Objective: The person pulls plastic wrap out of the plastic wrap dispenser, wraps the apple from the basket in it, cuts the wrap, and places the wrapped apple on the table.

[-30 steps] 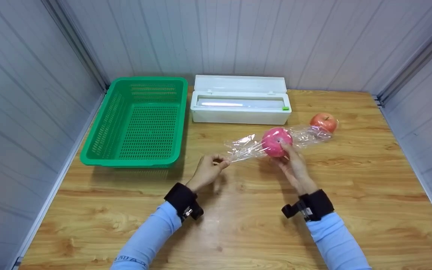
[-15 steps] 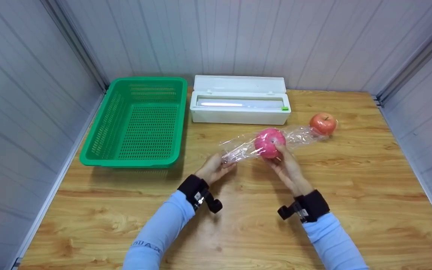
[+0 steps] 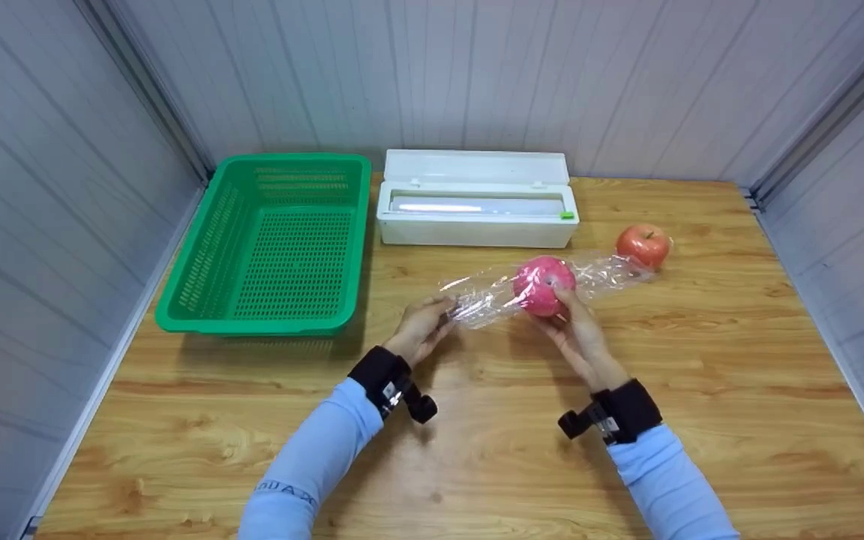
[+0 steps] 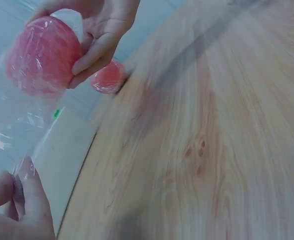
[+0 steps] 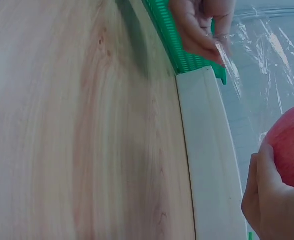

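Observation:
My right hand (image 3: 579, 337) grips a pinkish-red apple (image 3: 541, 285), thumb near its hollow, above the wooden table. Clear plastic wrap (image 3: 486, 301) is drawn over the apple and trails out on both sides. Its left end is pinched by my left hand (image 3: 423, 327); the left wrist view shows the film between thumb and fingers (image 4: 31, 186). In the right wrist view the wrap (image 5: 266, 55) stretches from the left hand (image 5: 202, 25) to the apple (image 5: 292, 145). The wrap's right end reaches toward a second apple (image 3: 643, 245), orange-red, which rests on the table with film around it.
A green plastic basket (image 3: 363, 247) stands on the left, with nothing seen inside. Behind the hands sits a white wrap dispenser box (image 3: 477, 234), its lid raised, with a green slider (image 3: 567, 215) at the right. Panel walls (image 3: 477, 75) bound the wooden table (image 3: 492, 465).
My left hand has turned and shifted slightly right, changing its hold on the wrap's end. The right hand and its apple have drifted a little left.

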Available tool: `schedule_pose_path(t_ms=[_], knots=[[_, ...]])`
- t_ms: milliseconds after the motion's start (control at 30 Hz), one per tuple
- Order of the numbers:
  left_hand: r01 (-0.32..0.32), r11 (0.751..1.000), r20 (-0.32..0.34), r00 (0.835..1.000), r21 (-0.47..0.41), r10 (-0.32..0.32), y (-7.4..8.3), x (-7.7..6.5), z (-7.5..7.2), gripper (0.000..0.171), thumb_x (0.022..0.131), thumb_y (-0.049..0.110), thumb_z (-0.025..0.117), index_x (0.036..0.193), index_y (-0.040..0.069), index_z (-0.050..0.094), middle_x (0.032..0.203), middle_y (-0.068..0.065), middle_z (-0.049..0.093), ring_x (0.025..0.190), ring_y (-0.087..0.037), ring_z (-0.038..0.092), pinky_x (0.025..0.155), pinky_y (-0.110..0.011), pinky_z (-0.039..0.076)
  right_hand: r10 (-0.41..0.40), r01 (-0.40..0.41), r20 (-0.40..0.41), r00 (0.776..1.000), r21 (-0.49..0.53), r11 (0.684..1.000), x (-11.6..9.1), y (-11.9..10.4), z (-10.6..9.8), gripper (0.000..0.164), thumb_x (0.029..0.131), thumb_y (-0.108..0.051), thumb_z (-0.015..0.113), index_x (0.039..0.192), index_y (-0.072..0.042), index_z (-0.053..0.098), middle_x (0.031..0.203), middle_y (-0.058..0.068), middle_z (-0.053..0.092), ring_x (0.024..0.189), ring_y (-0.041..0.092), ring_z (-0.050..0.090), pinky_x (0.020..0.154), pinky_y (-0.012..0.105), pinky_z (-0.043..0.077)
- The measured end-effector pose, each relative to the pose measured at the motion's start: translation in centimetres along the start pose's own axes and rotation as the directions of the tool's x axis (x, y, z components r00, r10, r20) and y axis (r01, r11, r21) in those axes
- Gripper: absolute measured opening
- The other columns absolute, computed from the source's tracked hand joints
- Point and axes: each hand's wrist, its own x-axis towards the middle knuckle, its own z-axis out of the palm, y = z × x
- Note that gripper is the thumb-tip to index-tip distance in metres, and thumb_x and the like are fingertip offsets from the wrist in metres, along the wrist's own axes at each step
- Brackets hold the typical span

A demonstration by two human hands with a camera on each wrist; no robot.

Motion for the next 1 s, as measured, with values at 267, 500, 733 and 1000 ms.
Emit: schedule_pose_path(t_ms=[267,500,733,1000], knots=[[-0.073,0.997,0.012,0.997,0.025,0.073,1.2,-0.8,-0.4,0.035,0.095,0.018,0.046,0.121,-0.005,0.051,0.108,-0.012,0.059,0.089,-0.016,0.059,0.082,-0.025,0.05,0.02,-0.02,-0.019,1.0,-0.008,1.0,0.0,0.2,0.1,0.07,0.086,-0.023,0.061,0.143,-0.008,0.023,0.13,0.01,0.039,0.109,0.018,0.051,0.098,0.028,0.043],[-0.096,0.98,0.024,0.995,0.177,0.093,0.4,-1.7,0.5,0.061,0.093,0.049,0.04,0.133,0.004,0.041,0.129,-0.017,0.049,0.107,-0.025,0.055,0.091,-0.035,0.048,0.041,-0.04,-0.008,0.999,0.039,0.998,-0.1,0.6,0.6,0.07,0.085,-0.018,0.063,0.142,-0.008,0.025,0.134,0.011,0.038,0.111,0.019,0.051,0.098,0.029,0.043],[-0.233,0.96,-0.008,0.972,0.153,0.237,0.1,-1.4,1.8,0.031,0.094,0.023,0.049,0.109,-0.003,0.053,0.094,-0.006,0.054,0.076,-0.01,0.054,0.068,-0.024,0.054,0.092,-0.097,0.074,0.993,0.069,0.993,0.0,1.5,0.7,0.076,0.084,-0.019,0.065,0.145,-0.01,0.019,0.144,0.013,0.027,0.125,0.024,0.039,0.102,0.033,0.04],[-0.36,0.872,-0.133,0.897,0.332,0.421,-0.2,-0.7,1.7,0.024,0.093,0.024,0.052,0.092,0.002,0.06,0.079,-0.001,0.051,0.062,-0.009,0.049,0.055,-0.023,0.05,0.113,-0.114,0.036,0.993,0.035,0.993,-0.1,1.5,1.4,0.076,0.086,-0.018,0.062,0.145,-0.007,0.016,0.148,0.015,0.021,0.132,0.025,0.031,0.1,0.03,0.042]])
